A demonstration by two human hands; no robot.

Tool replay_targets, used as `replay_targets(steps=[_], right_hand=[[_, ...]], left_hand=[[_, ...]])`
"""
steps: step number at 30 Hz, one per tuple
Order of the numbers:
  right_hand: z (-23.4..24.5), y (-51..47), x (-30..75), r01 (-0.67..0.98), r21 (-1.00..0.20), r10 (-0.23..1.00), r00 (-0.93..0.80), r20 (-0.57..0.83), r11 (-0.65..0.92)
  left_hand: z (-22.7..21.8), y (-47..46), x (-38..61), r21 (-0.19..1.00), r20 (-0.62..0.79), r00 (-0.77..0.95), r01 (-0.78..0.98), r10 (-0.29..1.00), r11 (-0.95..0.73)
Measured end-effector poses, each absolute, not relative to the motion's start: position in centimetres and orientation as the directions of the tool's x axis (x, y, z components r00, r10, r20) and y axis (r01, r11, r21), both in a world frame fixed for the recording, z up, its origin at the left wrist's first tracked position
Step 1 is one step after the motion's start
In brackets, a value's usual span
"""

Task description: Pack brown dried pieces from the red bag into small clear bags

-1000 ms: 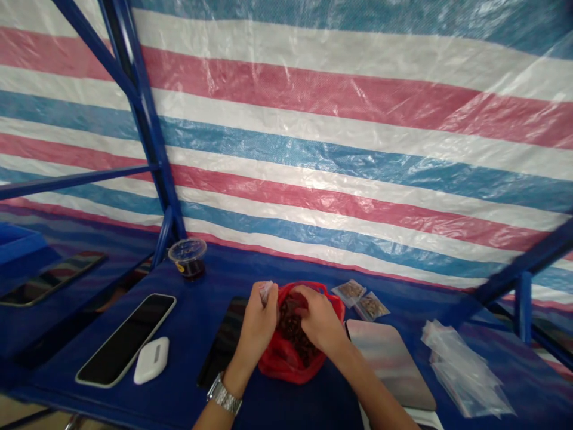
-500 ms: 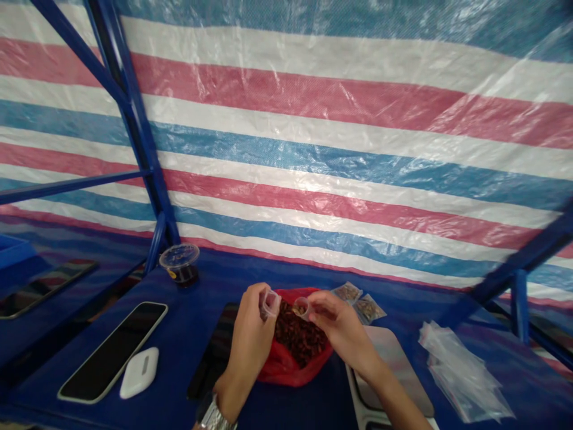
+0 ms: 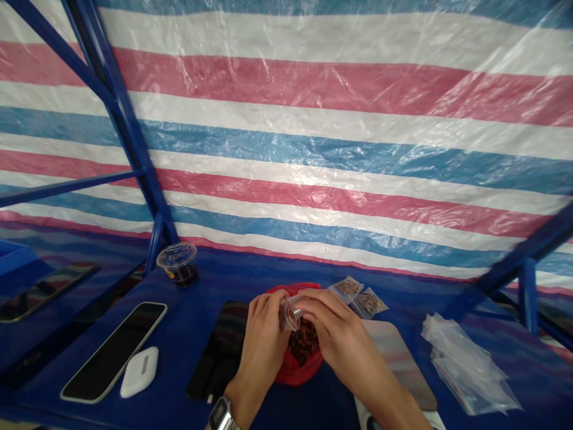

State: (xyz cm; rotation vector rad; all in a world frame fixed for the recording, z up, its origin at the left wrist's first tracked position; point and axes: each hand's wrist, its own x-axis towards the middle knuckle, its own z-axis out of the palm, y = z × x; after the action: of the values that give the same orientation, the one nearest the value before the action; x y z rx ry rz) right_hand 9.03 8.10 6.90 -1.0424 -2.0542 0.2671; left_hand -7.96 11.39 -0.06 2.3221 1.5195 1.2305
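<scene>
My left hand (image 3: 264,334) and my right hand (image 3: 333,331) meet over a red plastic bag (image 3: 293,370) of dark brown dried pieces, low in the middle of the head view. Both pinch a small clear plastic pouch (image 3: 290,313) between their fingertips, just above the red bag's mouth. A metal watch sits on my left wrist. Two filled small pouches (image 3: 358,297) lie on the blue table just behind my right hand.
A phone (image 3: 114,349) and a white case (image 3: 139,371) lie at the left. A lidded clear cup (image 3: 176,263) stands by the blue frame post. A dark tablet (image 3: 219,352) lies under my left hand, a shiny flat plate (image 3: 398,364) and a pile of empty clear pouches (image 3: 470,364) to the right.
My right hand came out of the red bag and moved to the left hand. Both hands now close together on the small clear pouch, lower and nearer to me.
</scene>
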Motion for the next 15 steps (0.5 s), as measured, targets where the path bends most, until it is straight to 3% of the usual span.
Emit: replay_targets(steps=[15], right_hand=[[6.95,7.42,8.56,0.641,-0.421,0.729,-0.339,0.594,0.642]], left_hand=[[0.84,10.96,-7.83,0.66,0.506,0.15,0.567,0.85,-0.493]])
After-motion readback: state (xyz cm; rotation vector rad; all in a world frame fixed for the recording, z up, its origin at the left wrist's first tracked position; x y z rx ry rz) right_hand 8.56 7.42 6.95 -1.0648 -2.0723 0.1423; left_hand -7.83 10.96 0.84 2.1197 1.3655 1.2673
